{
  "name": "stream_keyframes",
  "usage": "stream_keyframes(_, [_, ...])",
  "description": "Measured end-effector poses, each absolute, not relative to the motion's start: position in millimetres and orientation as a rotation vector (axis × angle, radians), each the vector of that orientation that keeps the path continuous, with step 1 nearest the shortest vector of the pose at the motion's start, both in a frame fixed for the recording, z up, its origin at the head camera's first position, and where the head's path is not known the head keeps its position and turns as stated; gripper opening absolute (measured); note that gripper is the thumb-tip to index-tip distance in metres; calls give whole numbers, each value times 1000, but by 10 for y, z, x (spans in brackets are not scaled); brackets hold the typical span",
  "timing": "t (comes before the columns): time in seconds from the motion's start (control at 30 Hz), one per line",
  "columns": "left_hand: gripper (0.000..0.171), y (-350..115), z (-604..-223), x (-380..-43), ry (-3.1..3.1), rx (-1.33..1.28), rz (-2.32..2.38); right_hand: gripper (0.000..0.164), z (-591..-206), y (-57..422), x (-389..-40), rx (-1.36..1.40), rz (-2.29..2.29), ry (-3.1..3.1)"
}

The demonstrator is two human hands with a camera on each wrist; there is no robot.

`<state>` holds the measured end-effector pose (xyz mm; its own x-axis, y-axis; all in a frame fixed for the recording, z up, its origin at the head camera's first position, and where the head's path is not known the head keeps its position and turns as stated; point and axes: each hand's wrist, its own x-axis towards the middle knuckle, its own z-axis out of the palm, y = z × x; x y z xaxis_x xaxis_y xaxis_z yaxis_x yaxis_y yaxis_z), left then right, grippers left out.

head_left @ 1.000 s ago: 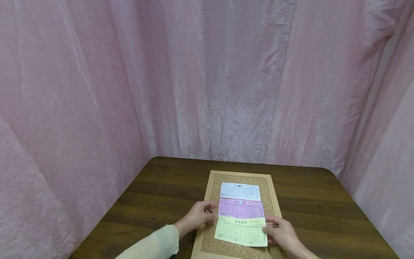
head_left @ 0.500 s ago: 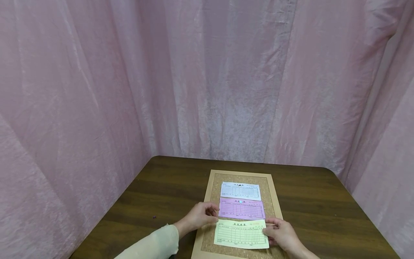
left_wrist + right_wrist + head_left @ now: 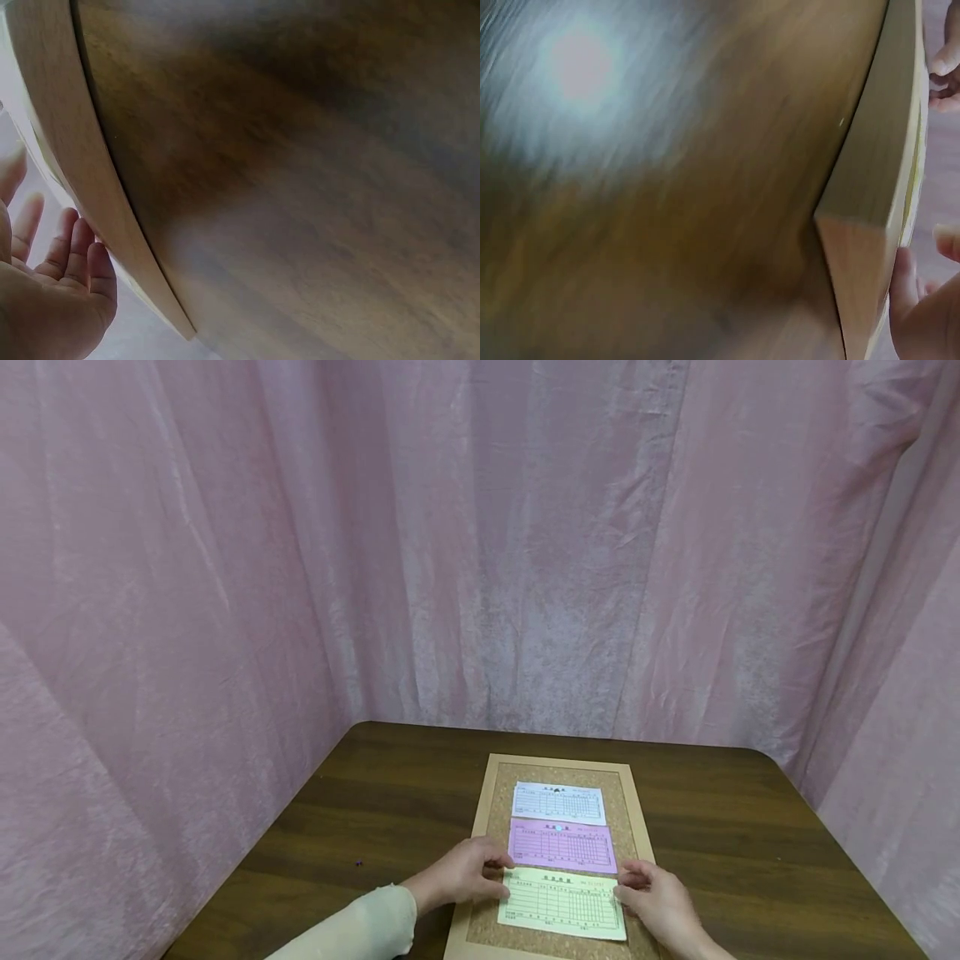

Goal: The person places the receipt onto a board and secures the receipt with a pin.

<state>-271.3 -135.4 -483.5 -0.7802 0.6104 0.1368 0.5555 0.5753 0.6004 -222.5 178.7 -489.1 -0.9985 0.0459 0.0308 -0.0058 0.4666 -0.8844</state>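
A corkboard [image 3: 491, 937] in a pale wooden frame bears three printed form slips in a column. The white slip [image 3: 558, 803] is farthest, the purple slip [image 3: 562, 847] lies in the middle, and the light green slip [image 3: 561, 906] is nearest. My left hand [image 3: 472, 872] is at the green slip's left edge, with index finger and thumb near its upper left corner. At the opposite edge, my right hand [image 3: 660, 902] has its thumb against the paper. Both hands have loosely bent fingers with gaps between finger and thumb. The wrist views show fingers beside the board's rim.
The board lies on a dark brown wooden table [image 3: 735, 827]. A tiny dark purple object [image 3: 358, 862] sits on the table to the left. Pink curtains [image 3: 480, 543] hang behind and along both sides.
The green slip has moved slightly toward me, off the purple slip's lower edge, and now lies flatter. My left hand has shifted slightly right and down to its edge.
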Motion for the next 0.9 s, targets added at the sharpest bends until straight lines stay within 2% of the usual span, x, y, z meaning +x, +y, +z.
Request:
stream_keyframes(0.13, [32,-1349,-4824,-2703,2768,1051,832,44,-4856,1854,-2218,94,1303,-2750])
stream_keyframes(0.47, [47,-1342,-4827,-2674,2868,1104,514,61,-4938,1982,-2189,673,805,-2794])
stream_keyframes(0.67, [47,-1342,-4832,-2665,2882,1125,486,70,-5012,2034,-2160,767,745,-2802])
stream_keyframes(0.9, [45,-1344,-4829,-2661,2886,1146,455,67,-5050,2097,-2130,786,699,-2836])
